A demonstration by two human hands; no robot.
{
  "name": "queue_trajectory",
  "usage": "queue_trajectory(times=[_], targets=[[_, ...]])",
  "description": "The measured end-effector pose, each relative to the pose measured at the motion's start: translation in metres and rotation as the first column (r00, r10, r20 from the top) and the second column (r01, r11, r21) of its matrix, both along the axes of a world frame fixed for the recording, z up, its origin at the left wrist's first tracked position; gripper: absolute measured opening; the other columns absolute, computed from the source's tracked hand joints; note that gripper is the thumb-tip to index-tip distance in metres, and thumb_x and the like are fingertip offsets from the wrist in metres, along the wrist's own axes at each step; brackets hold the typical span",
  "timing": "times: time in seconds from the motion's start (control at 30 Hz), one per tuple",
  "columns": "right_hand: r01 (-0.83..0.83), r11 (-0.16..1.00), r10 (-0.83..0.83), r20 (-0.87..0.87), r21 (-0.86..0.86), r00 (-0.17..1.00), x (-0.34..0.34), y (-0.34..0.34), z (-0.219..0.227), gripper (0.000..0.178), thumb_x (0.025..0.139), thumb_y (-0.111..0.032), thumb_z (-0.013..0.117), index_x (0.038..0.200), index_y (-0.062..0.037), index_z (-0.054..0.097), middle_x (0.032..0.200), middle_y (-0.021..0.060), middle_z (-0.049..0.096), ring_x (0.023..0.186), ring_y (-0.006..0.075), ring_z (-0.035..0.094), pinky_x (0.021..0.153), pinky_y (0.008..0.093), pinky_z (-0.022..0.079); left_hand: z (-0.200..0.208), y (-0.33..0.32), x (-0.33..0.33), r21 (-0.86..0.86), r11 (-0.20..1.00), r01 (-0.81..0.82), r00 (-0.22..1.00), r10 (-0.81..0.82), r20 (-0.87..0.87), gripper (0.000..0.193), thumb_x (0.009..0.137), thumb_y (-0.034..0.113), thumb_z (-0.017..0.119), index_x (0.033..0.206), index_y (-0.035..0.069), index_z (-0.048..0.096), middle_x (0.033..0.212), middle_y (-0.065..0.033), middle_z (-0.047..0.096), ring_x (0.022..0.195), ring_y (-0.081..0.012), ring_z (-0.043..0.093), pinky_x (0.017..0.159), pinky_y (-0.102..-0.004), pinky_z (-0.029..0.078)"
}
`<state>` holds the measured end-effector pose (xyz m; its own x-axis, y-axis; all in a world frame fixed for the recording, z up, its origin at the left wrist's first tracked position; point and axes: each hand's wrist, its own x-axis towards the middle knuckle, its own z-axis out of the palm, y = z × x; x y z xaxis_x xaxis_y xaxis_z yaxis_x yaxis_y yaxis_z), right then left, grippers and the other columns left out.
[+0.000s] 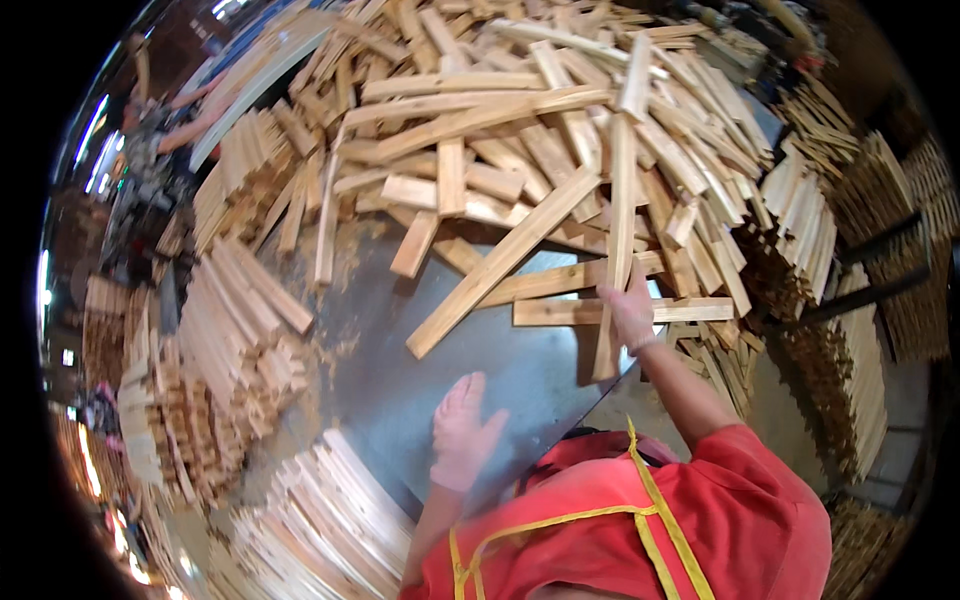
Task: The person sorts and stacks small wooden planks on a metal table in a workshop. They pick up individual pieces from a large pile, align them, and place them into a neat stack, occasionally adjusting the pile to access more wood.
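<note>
Wood pile: sprawled right across the far side, tumbled at every angle, what a heap!
Metal table: showed grey and shiny in front of that heap.
Red shirt: filled the lower edge, crossed by yellow trim.
Near stack: ran at lower left, in pale lengths laid side by side.
Left stack: sat beyond that, beside the bare metal.
Right stack: rose on the other flank, against the pile.
Held strip: ran from the pile back toward the body, right over the crosswise strip, with its near end close to the table edge.
Slanted strip: lay just to the left, angled across the metal.
Left hand: hung over the table, blurred, empty, thumb apart from fingers.
Right hand: was clamped on the held strip, there, nearer its lower end!
Sawdust: speckled the table's left side.
</note>
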<state>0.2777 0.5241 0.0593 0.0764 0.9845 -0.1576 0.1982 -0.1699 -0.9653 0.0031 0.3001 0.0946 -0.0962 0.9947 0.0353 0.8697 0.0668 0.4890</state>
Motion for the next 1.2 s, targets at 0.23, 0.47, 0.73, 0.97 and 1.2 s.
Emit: queue_trajectory(times=[0.23,0.47,0.73,0.97,1.2], targets=[[-0.818,0.572,0.796,0.198,0.065,0.572,-0.082,-0.145,-0.016,0.084,0.083,-0.037,0.078,0.154,-0.0079,0.045,0.136,0.0227,0.063,0.124,0.0363,0.062,0.106,0.0438,0.051,-0.051,0.014,0.021,-0.343,0.817,-0.463,0.718,0.573,0.395,0.059,0.086,0.030,0.080,0.134,0.001,0.062,0.118,-0.0230,0.072,0.110,-0.0426,0.068,0.095,-0.0457,0.055],[-0.296,0.906,0.154,-0.417,-0.303,0.896,-0.146,0.035,-0.079,0.030,0.093,-0.037,0.075,0.097,-0.0092,0.065,0.078,0.0053,0.058,0.066,0.0196,0.056,0.057,0.0372,0.046,-0.078,-0.154,-0.047,-0.083,0.581,-0.810,0.575,0.758,-0.306,0.062,0.085,0.030,0.072,0.139,0.002,0.058,0.139,-0.0206,0.059,0.134,-0.0373,0.054,0.114,-0.0497,0.042],[-0.259,0.917,0.117,-0.414,-0.304,0.903,-0.166,0.014,-0.087,0.018,0.094,-0.021,0.073,0.097,-0.0046,0.067,0.081,0.0082,0.068,0.063,0.0197,0.061,0.056,0.0365,0.051,-0.033,-0.214,-0.077,-0.130,0.627,-0.768,0.587,0.609,-0.533,0.093,0.087,0.042,0.071,0.163,0.005,0.031,0.163,-0.0192,0.039,0.151,-0.0396,0.034,0.125,-0.0530,0.025],[-0.822,0.517,0.709,-0.419,-0.239,0.568,-0.180,-0.195,0.017,0.053,0.094,-0.027,0.073,0.137,-0.0009,0.060,0.112,0.0110,0.073,0.100,0.0245,0.069,0.090,0.0369,0.056,0.000,-0.111,-0.033,-0.340,0.834,-0.436,0.899,0.418,-0.127,0.085,0.089,0.035,0.073,0.162,0.010,0.036,0.151,-0.0228,0.052,0.129,-0.0444,0.058,0.109,-0.0523,0.047],[-0.680,0.732,0.681,0.018,-0.028,0.732,-0.104,-0.043,-0.008,0.063,0.094,-0.032,0.074,0.147,-0.0015,0.056,0.128,0.0136,0.071,0.117,0.0226,0.065,0.105,0.0350,0.051,-0.038,-0.152,-0.050,-0.207,0.760,-0.616,0.777,0.629,-0.005,0.040,0.095,0.021,0.061,0.132,0.007,0.062,0.105,-0.0237,0.073,0.098,-0.0480,0.069,0.088,-0.0552,0.055]])
